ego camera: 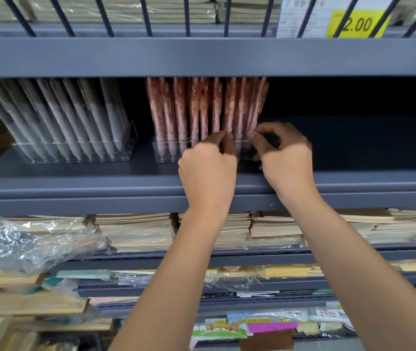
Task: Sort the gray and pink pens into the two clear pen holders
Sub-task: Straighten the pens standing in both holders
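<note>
Several gray pens [70, 115] stand leaning left in a clear pen holder [128, 150] on the left of the gray shelf. Several pink pens [201, 107] stand upright in a second clear holder [162, 153] near the middle. My left hand [208, 168] reaches to the front right part of the pink holder, its thumb and fingers pinching the lower barrel of a pink pen. My right hand [285, 153] is at the holder's right end, fingers curled, fingertips pinching the rightmost pink pens. Both hands hide the holder's right front.
The gray shelf board [100, 183] carries both holders; its right part [354, 143] is dark. The shelf above hangs low over the pen tops, with a yellow price tag [357, 24]. Stacks of wrapped notebooks [136, 231] fill the shelves below.
</note>
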{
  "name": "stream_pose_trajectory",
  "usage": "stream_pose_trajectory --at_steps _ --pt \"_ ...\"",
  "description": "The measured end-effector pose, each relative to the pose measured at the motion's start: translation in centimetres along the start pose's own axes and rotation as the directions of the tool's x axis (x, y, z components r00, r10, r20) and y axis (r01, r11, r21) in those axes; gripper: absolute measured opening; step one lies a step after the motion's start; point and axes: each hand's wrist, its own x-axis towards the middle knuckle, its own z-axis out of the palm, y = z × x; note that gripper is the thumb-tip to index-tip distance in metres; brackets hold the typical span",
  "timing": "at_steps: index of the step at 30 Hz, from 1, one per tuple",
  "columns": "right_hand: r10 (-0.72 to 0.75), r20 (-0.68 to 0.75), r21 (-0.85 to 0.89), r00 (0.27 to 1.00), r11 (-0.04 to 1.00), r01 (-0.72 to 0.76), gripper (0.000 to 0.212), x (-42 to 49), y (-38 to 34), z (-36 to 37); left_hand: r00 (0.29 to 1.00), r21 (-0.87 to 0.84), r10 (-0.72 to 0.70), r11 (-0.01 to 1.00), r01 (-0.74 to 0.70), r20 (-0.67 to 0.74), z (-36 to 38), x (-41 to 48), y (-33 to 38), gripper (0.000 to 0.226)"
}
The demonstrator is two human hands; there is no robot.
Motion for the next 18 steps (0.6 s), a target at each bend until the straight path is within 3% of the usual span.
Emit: stream_pose_trajectory --at_steps 7,11,14,18 --pt "0.090 0.102 -0.082 0.991 0.993 -0.082 0.003 1.7 -0.6 -0.7 1.000 0.080 0.019 0.997 -0.019 0.000 0.1 0.0 -0.2 0.023" --pt "0.144 0.158 -0.146 0.977 0.982 -0.121 0.013 2.6 -0.9 -1.1 1.000 0.083 0.020 0.996 -0.019 -0.001 0.2 0.0 -0.2 0.024" --pt "0.129 0.177 -0.176 0.976 0.980 -0.097 0.004 2.6 -1.1 -1.1 1.000 0.054 0.010 0.998 -0.010 0.001 0.2 0.1 -0.3 0.027" --pt "0.073 0.179 -0.237 0.981 0.971 -0.030 0.015 2.2 -1.1 -0.9 1.000 0.058 -0.012 0.998 0.012 -0.003 0.2 0.1 -0.4 0.027"
